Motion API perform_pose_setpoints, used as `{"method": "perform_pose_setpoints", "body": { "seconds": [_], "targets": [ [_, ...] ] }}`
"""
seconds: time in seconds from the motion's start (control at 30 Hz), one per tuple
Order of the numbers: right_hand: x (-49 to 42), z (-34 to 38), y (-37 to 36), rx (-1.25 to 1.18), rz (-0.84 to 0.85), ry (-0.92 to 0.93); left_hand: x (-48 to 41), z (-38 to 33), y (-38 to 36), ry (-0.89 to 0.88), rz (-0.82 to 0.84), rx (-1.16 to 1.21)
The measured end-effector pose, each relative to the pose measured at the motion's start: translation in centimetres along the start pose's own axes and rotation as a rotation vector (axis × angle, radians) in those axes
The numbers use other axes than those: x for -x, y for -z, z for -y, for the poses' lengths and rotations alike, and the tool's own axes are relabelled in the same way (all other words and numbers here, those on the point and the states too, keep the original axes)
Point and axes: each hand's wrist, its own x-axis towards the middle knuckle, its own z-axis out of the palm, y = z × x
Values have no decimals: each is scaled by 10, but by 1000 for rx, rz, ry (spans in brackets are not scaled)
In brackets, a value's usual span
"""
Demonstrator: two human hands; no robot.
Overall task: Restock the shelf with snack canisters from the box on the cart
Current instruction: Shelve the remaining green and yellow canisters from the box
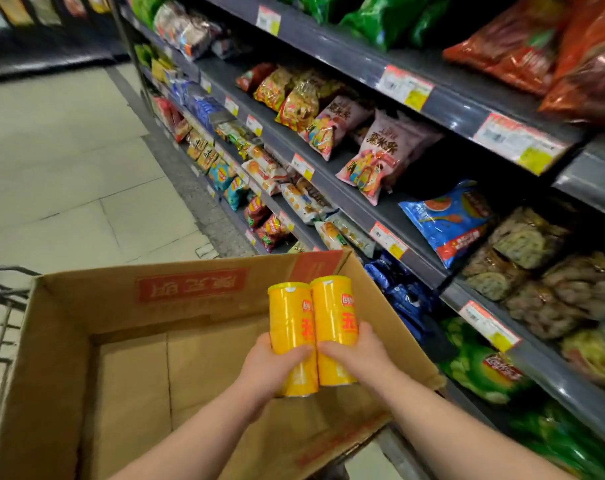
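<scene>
Two yellow snack canisters are held side by side above the open cardboard box (69, 341). My left hand (270, 367) grips the left canister (290, 323) around its lower half. My right hand (358, 355) grips the right canister (334, 313) the same way. Both canisters stand nearly upright, touching each other, over the box's right side. The box floor that shows is bare cardboard. The grey shelves (363, 202) run along the right, just past the box's right wall.
The box rests on a wire cart (0, 296) whose rim shows at the left. The shelves hold many snack bags: blue (446, 220), pink (384, 157), green (484, 368). Price tags line the shelf edges. Tiled aisle floor (69, 168) stretches ahead on the left.
</scene>
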Motion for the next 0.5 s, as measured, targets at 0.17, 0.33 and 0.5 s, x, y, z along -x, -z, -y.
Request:
{"method": "perform_pose_setpoints", "body": {
  "seconds": [0.17, 0.33, 0.5],
  "targets": [
    [46, -1, 18, -82, -90, 57, 32, -13, -2, -118, 79, 0],
    [87, -14, 38, -210, -240, 85, 53, -21, -19, -218, 182, -69],
    [122, -38, 57, -358, -348, 65, 75, -25, -46, -276, 302, -86]
  ]
}}
